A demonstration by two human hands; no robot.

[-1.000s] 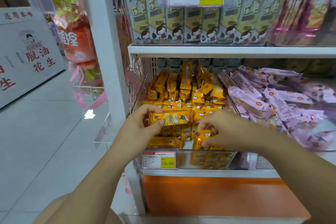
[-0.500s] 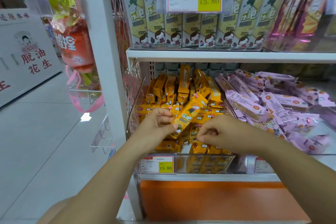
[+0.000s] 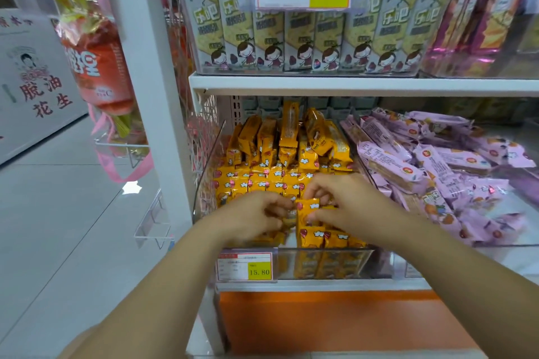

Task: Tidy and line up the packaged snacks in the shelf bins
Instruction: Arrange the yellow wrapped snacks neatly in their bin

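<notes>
At the near front of the clear bin (image 3: 320, 248), a tag (image 3: 244, 267) reads 15.80. Just above it, both hands meet over the bin's near end. The right hand (image 3: 347, 204) pinches an upright yellow pack (image 3: 307, 208) between thumb and curled fingers. The left hand (image 3: 256, 217) has its fingers curled against that pack's left edge; blur hides whether they grip it. Farther back, yellow packs (image 3: 262, 181) lie in rows, some standing at the far end. Purple packs (image 3: 393, 163) are heaped in the right bin. Boxes (image 3: 268, 35) stand on the upper shelf (image 3: 350, 86), their tops cut off.
</notes>
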